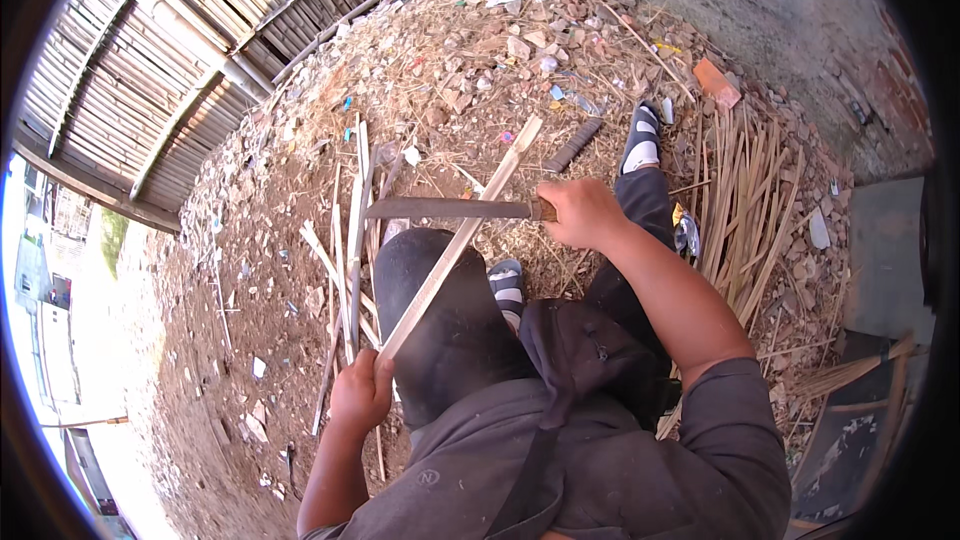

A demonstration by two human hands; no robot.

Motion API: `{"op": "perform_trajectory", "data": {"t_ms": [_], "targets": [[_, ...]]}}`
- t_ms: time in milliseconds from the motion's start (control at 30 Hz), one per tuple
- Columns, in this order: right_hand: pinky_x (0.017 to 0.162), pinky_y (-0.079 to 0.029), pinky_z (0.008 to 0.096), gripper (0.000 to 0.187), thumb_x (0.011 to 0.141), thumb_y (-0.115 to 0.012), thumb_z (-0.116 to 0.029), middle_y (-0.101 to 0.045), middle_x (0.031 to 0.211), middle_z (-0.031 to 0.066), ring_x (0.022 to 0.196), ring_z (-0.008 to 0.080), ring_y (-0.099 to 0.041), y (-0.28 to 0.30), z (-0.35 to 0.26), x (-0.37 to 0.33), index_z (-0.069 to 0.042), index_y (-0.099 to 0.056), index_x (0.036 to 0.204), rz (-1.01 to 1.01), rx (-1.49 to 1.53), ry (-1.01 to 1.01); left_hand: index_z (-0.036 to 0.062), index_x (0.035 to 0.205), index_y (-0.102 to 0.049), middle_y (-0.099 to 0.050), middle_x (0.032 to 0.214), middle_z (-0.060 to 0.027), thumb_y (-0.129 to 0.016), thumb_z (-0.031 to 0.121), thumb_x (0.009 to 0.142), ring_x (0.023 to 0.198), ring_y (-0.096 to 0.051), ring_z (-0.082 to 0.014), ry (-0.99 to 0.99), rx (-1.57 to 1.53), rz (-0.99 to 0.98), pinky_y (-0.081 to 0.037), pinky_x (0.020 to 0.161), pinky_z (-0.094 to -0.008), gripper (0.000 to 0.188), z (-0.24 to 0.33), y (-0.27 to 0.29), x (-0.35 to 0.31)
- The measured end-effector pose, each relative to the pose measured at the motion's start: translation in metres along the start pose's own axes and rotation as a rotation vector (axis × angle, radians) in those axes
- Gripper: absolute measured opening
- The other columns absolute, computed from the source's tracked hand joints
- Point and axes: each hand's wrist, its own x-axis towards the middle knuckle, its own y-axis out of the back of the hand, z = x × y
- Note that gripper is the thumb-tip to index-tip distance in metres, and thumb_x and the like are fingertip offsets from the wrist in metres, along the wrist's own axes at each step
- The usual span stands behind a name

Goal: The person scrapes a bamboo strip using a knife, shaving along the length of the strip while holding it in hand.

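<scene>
My right hand (580, 212) is closed round the wooden handle of a machete (440, 208), whose long dark blade points left. The blade lies across a pale split bamboo strip (432, 287); from this view I cannot tell whether they touch. My left hand (362, 392) grips the strip's near end, and the strip slants up and away to the right over my bent knee. Just left of that knee, several more bamboo strips (355, 250) lie on the ground.
A large pile of split bamboo strips (745, 210) lies to the right. A dark ridged bar (575, 145) rests near my sandalled foot (643, 140). Rubble and litter cover the ground ahead. A bamboo fence (200, 50) stands far left, a brick wall (790, 30) far right.
</scene>
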Motion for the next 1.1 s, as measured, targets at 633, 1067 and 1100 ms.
{"op": "perform_trajectory", "data": {"t_ms": [633, 1067, 1100], "targets": [[0.073, -0.054, 0.0491, 0.029, 0.077, -0.072, -0.026, -0.069, 0.084, 0.0181, 0.082, 0.0392, -0.068, 0.006, -0.028, 0.005, -0.011, -0.069, 0.102, -0.241, -0.098, -0.045, 0.0006, 0.088, -0.050, -0.063, 0.072, -0.0286, -0.058, 0.036, 0.097, 0.071, -0.063, -0.0499, 0.054, 0.078, -0.073, -0.048, 0.062, -0.0582, 0.038, -0.002, 0.002, 0.005], [0.068, -0.053, 0.0516, 0.020, 0.076, -0.070, -0.023, -0.066, 0.073, 0.0157, 0.074, 0.0385, -0.068, -0.004, -0.015, 0.008, -0.011, -0.063, 0.090, -0.116, -0.012, -0.073, 0.0014, 0.087, -0.049, -0.062, 0.072, -0.0285, -0.056, 0.038, 0.098, 0.072, -0.062, -0.0507, 0.020, -0.004, -0.086, -0.047, 0.064, -0.0590, 0.039, -0.009, -0.003, 0.010], [0.068, -0.053, 0.0513, 0.021, 0.076, -0.071, -0.023, -0.067, 0.074, 0.0160, 0.074, 0.0388, -0.068, -0.004, -0.003, 0.008, -0.011, -0.064, 0.092, -0.117, 0.019, -0.114, 0.0014, 0.087, -0.049, -0.062, 0.072, -0.0285, -0.056, 0.038, 0.098, 0.072, -0.062, -0.0507, 0.019, -0.007, -0.090, -0.047, 0.064, -0.0590, 0.039, -0.008, -0.005, 0.009]]}}
